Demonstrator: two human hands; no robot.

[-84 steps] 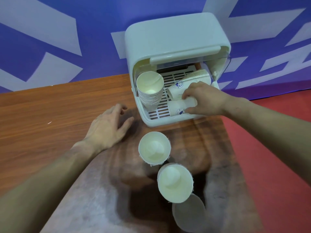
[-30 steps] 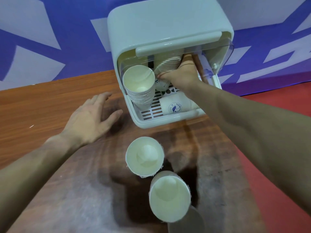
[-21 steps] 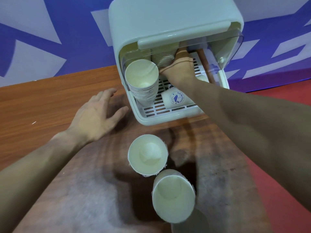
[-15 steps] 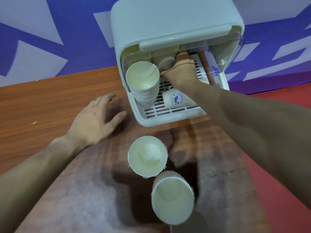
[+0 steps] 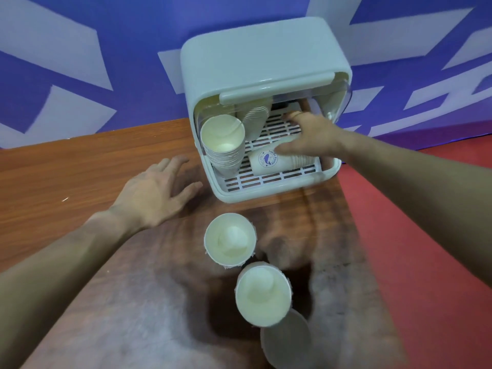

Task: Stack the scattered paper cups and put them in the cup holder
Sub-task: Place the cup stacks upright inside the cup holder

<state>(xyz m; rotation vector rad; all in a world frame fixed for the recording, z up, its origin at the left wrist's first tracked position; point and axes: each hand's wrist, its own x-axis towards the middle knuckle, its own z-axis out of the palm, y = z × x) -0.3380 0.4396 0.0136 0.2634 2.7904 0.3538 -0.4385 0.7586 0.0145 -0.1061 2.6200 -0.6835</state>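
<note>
Since half a second ago, the right hand (image 5: 310, 131) is drawing back out of the cup holder (image 5: 262, 65), fingers now spread and holding nothing above the sideways stack of cups (image 5: 282, 159) lying on the holder's slatted tray (image 5: 266, 179). Sitting on the wooden bench (image 5: 66, 182), the holder is also keeping an upright stack (image 5: 223, 145) at its left front and another stack (image 5: 254, 121) leaning behind that one. Just left of the holder the left hand (image 5: 154, 193) is resting flat and open on the bench, while two loose cups (image 5: 230, 241) (image 5: 262, 294) are standing in front of the holder.
</note>
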